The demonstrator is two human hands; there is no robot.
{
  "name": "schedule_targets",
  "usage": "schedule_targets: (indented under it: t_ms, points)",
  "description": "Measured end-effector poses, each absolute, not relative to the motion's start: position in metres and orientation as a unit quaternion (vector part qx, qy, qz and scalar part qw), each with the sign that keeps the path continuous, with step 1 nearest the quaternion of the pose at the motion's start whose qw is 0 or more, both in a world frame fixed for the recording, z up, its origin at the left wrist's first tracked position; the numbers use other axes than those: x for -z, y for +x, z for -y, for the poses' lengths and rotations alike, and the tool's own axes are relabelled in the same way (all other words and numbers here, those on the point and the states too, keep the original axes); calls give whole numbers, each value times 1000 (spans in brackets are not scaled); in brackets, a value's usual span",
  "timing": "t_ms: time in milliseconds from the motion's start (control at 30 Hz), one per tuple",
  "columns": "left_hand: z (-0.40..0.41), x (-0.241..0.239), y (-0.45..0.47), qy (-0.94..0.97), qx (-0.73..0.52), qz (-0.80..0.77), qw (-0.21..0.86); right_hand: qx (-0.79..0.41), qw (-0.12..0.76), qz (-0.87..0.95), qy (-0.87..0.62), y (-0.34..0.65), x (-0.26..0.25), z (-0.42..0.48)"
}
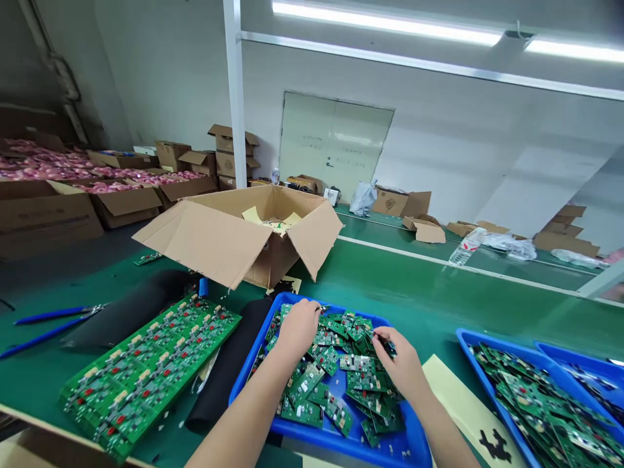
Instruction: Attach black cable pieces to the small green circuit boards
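A blue tray (280,422) in front of me holds a loose heap of small green circuit boards (358,364). Over its far left part, my left hand (298,328) is closed, with the edge of a small circuit board (322,308) showing at the fingertips. My right hand (403,367) is at the tray's right side, thumb and fingers closed on another small circuit board (389,346), mostly dark and partly hidden by the fingers. Left of the tray lies a large green panel of joined circuit boards (156,370), resting across black rolled padding (234,364).
An open cardboard box (209,234) stands behind the tray. Blue-handled cutters (53,318) lie at the left. To the right are a yellow sheet (453,390) and a second blue tray (465,344) full of boards. A plastic bottle (467,247) lies farther back.
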State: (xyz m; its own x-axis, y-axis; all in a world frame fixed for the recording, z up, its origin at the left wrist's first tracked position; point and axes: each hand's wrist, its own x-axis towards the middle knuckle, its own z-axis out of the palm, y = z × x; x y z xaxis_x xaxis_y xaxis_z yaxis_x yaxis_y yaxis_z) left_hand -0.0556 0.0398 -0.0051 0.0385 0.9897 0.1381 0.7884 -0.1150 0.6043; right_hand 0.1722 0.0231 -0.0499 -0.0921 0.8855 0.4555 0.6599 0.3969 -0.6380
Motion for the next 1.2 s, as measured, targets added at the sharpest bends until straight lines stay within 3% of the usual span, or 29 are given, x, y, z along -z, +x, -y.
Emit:
schedule_targets:
  t_ms: [233, 500, 633, 800, 1200]
  points:
    - [-36, -5, -48, 638, -405, -547, 360, -190, 477, 679, -525, 176, 60, -19]
    - [-33, -2, -35, 565, -420, -465, 537, -444, 579, 527, -437, 164, 50, -8]
    - [-29, -5, -29, 625, -410, -451, 488, -556, 577, 446, -398, 164, 43, -5]
    - [-25, -5, -27, 739, -373, -413, 380, -615, 591, 364, -373, 165, 36, -5]
    - [-15, -5, -24, 773, -262, -382, 434, -603, 638, 263, -400, 161, 30, -7]
